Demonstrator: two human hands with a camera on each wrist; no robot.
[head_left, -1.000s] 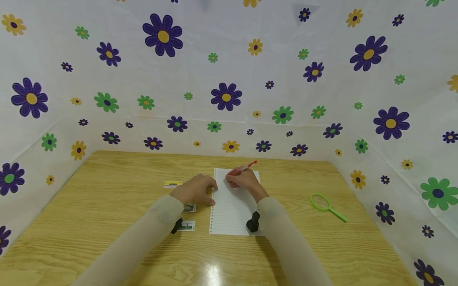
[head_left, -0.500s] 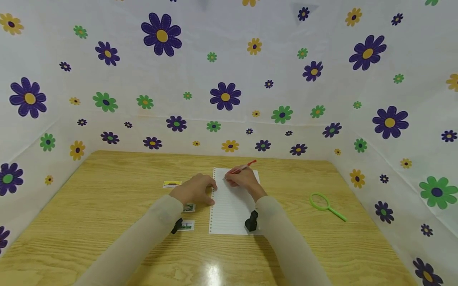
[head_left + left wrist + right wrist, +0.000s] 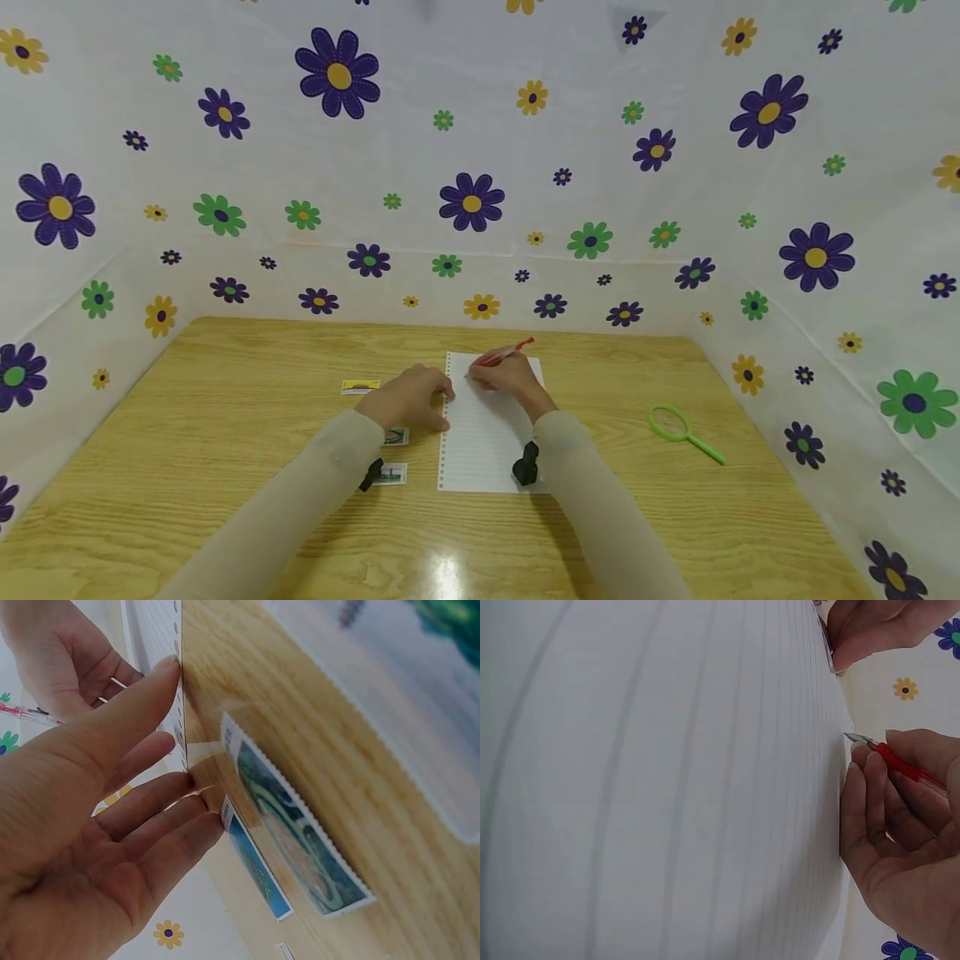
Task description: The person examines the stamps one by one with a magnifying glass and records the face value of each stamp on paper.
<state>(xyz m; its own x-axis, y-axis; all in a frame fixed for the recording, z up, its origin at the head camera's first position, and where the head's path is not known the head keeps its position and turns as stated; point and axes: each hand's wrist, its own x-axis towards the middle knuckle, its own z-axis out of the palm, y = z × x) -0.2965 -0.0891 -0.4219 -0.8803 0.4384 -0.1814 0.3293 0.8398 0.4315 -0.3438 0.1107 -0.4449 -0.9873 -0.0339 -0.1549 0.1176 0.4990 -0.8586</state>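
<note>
A lined sheet of loose-leaf paper [image 3: 483,450], with holes down its left side, lies on the wooden table. My right hand [image 3: 510,375] pinches a red pen [image 3: 901,765] and rests on the upper part of the sheet. In the right wrist view the pen's tip is at the paper's surface. My left hand [image 3: 408,396] rests at the sheet's left edge, thumb and fingers spread and loosely bent, touching the margin. Near it lie a yellow stamp [image 3: 361,387], a green-toned stamp [image 3: 300,825] partly behind the wrist in the head view, and a lower stamp [image 3: 393,474].
A green magnifying glass [image 3: 686,433] lies on the table [image 3: 600,375] to the right. A blue stamp [image 3: 259,870] shows in the left wrist view. Flower-print cloth [image 3: 412,150] encloses the table's back and sides.
My right hand and the pen have shifted very slightly left along the sheet. My left hand, the stamps and the magnifying glass stay in place.
</note>
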